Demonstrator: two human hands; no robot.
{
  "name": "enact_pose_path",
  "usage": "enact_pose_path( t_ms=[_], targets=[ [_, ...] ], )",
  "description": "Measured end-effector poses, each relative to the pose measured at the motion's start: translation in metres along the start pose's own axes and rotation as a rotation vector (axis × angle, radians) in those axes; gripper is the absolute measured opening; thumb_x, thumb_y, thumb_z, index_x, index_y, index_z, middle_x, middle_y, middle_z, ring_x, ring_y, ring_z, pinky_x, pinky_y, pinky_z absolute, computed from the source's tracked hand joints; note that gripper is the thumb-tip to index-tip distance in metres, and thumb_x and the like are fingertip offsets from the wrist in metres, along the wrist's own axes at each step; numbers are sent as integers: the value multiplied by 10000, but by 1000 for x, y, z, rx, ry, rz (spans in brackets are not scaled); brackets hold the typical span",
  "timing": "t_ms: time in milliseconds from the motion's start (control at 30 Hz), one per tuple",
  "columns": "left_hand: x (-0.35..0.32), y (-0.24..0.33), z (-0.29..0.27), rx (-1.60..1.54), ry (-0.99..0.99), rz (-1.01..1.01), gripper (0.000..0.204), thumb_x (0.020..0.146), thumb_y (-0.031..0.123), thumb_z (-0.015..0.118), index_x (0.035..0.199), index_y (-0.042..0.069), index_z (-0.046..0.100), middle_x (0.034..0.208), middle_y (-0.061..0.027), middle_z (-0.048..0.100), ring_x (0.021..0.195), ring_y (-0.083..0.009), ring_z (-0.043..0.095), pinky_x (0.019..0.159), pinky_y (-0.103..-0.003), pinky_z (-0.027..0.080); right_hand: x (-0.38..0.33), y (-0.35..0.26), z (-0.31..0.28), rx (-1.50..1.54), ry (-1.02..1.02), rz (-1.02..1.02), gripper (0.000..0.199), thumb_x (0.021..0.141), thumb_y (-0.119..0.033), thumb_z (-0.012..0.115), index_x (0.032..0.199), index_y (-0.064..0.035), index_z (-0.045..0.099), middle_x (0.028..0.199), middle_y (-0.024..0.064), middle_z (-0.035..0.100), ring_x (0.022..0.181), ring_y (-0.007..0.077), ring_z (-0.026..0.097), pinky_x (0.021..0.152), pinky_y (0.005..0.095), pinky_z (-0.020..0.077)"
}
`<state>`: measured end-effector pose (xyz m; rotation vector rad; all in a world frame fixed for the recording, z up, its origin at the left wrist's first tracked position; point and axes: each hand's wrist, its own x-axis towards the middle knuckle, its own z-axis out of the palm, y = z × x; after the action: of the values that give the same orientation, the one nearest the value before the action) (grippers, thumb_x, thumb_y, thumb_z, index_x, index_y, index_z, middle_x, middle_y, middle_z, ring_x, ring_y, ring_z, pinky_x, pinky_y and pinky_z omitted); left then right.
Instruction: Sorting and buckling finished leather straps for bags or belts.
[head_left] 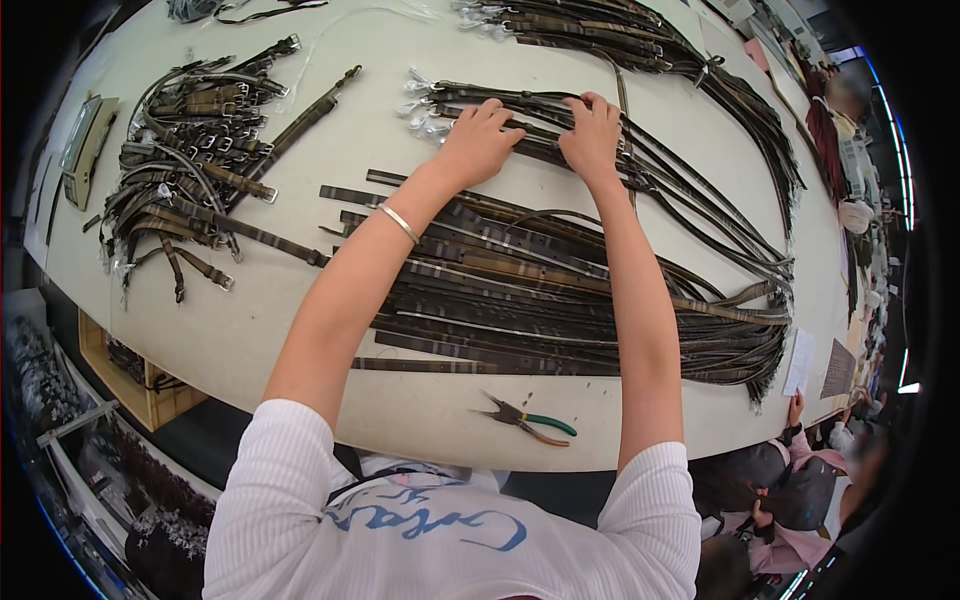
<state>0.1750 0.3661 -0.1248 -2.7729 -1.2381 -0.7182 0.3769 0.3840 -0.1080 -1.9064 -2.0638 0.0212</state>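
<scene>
A bundle of long, dark brown striped leather straps (600, 150) is lying flat across the pale surface (380, 110), with its clear-wrapped buckle ends (420, 100) fanning out at the left. The straps are running side by side and touching, sweeping to the right and curving down toward the far edge. Both hands are pressing down on the bundle near its buckle end, the left hand (480, 140) just beside the right hand (592, 135), fingers spread over the straps.

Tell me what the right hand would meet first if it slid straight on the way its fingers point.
The right hand rests on a bundle of dark straps, fingers pointing away across the table. Past that bundle's far edge comes bare tabletop, then probably the farther strap bundle.
</scene>
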Motion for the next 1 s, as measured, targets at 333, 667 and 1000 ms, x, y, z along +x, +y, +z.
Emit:
enact_pose_path(
  t_ms=[333, 667, 1000],
  targets=[
    [23, -15, -18, 257, -142, -118, 972, 713, 487, 757, 1475, 124, 274, 1472, -196, 281, 1373, -389, 236, 1084, -536, 277, -22, 8, -1, 7, -36, -81, 587, 751, -104, 564, 1333, -167, 526, 1479, 146, 348, 1417, 305, 240, 1137, 516, 192],
    [57, -37, -21, -15, -356, -183, 543, 773, 356, 729, 1204, 51, 600, 1186, -103, 571, 1143, -276, 506, 957, -406, 424, -147, -13, -136, 327, 74, -58, 360, 856, 12, 519, 1200, -62, 596, 1451, 146, 395, 1401, 348, 277, 1098, 449, 302],
    [54, -18, -10, 10, -205, -374, 571, 736, 320, 766, 1238, 101, 603, 1254, -107, 567, 1259, -319, 434, 1028, -434, 376, -260, -52, -158, 355, 181, 71, 245, 852, 52, 517, 1064, 16, 637, 1340, 143, 512, 1339, 343, 385, 973, 395, 423]
  ],
)
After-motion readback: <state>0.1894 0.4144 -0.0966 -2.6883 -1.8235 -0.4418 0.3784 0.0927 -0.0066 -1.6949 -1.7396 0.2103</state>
